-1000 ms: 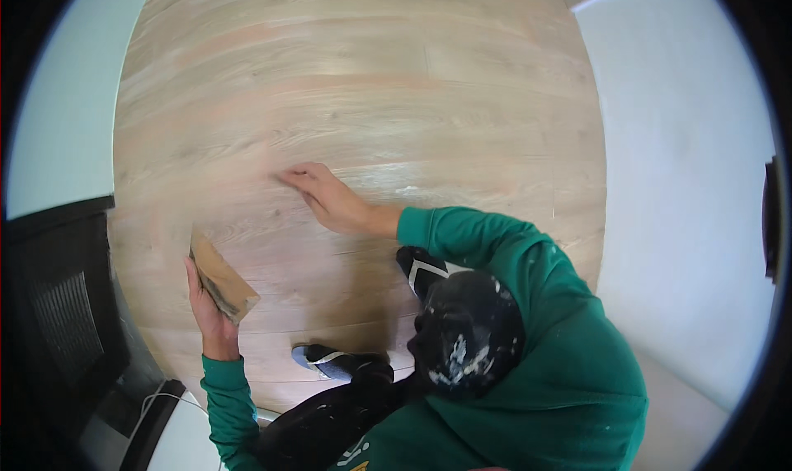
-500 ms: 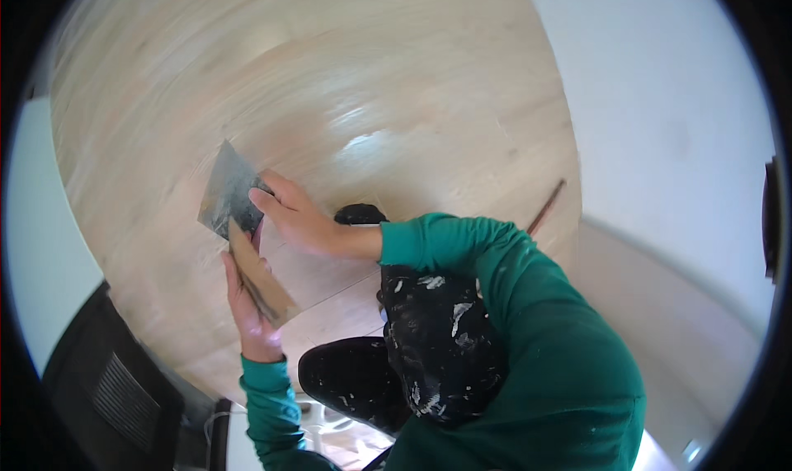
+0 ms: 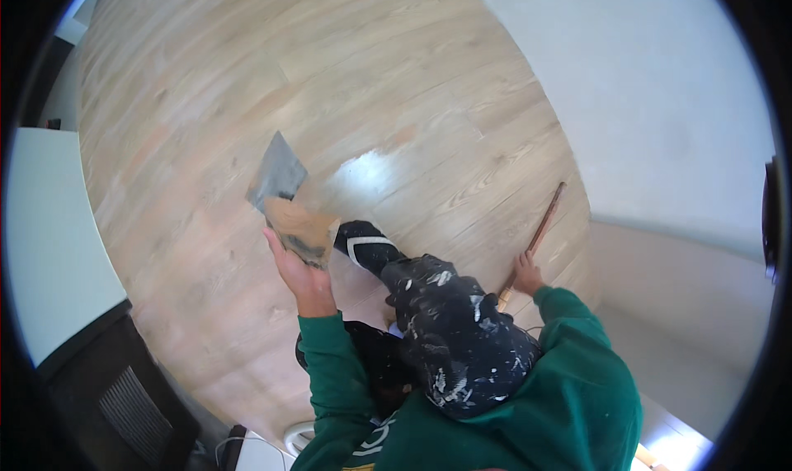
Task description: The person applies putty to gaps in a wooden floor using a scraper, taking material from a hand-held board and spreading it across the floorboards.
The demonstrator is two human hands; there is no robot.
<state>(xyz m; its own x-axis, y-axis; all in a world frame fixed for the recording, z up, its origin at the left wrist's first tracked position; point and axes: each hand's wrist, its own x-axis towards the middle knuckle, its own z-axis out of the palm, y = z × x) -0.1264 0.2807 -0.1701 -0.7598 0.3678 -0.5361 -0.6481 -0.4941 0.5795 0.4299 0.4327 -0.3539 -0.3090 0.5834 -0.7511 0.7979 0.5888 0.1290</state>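
My left hand (image 3: 304, 277) is closed around two flat scraper blades, held out over the floor left of my knees. One is a grey metal scraper blade (image 3: 279, 172) with its corner pointing away from me. The other, a tan-looking scraper blade (image 3: 301, 223) with dark smears, overlaps it nearer my palm; its handle is hidden. On my right, my right hand (image 3: 526, 273) has its fingers around a long thin brown stick (image 3: 544, 223) that lies slanted by the wall. The stick's near end is lighter and partly hidden by my knee.
Wood-look planks form the floor (image 3: 396, 83). A white wall (image 3: 652, 100) curves along the right. To the left stand a pale panel (image 3: 49, 232) and a dark cabinet with a slatted vent (image 3: 136, 409). My paint-spattered knee (image 3: 462, 331) and black shoe (image 3: 363, 244) are in the middle.
My right hand has let go of the grey blade and moved right to the stick. Both blades are now in my left hand, which has shifted slightly right.
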